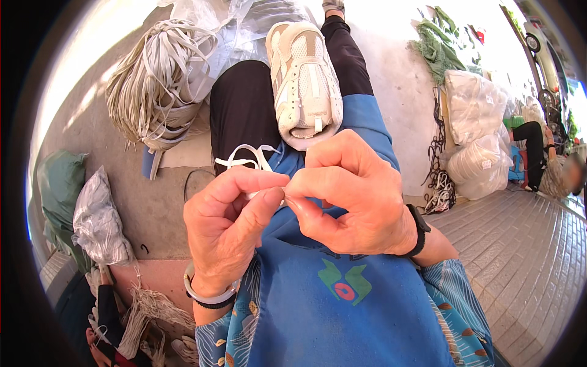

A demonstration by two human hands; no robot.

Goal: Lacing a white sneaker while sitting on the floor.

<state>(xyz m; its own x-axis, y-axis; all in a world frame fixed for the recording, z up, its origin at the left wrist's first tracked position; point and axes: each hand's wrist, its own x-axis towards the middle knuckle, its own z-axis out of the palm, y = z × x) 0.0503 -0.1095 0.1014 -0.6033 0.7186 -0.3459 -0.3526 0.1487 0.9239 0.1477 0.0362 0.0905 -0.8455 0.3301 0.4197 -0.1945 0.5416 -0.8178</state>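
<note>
My left hand (229,223) and my right hand (348,192) meet over my lap, fingertips pinched together on a thin white elastic strap (247,158). The strap loops out above my left thumb and rests on my dark trouser leg. A blue apron (342,306) with a green and red patch covers my lap. My beige and white sneaker (304,82) lies just beyond the hands, on my crossed leg. A white bracelet is on my left wrist and a black band on my right.
A big bundle of grey-white straps (160,82) lies on the concrete at the upper left. Grey and green sacks (98,214) sit at the left. White filled bags (480,134) and black cords (437,177) stand at the right. Another person (547,159) sits far right.
</note>
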